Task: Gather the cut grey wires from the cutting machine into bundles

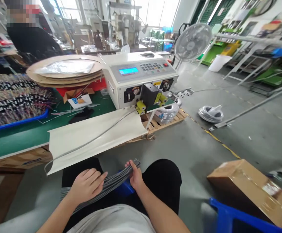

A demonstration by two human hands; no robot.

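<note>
A bundle of grey cables [116, 179] lies across my lap. My right hand [135, 176] is closed around the bundle near its right end, where the cut tips stick out past the fingers. My left hand [89, 184] lies over the bundle farther left, its fingers bent together around the cables; the thumb side is partly hidden. Ahead of my hands, one single grey cable [94, 137] runs down a cream chute [116, 129] from a wire-cutting machine [141, 77] with a lit blue display. That cable's free end hangs over the chute's lower left edge.
Left on the green table [9, 142] stand a blue tray [34, 119] full of wire harnesses and stacked cardboard discs [65, 77]. A cardboard box [248, 191] and a blue stool [228, 213] stand right. Cable coils [210, 114] and a fan [193, 42] are beyond. Another person sits back left.
</note>
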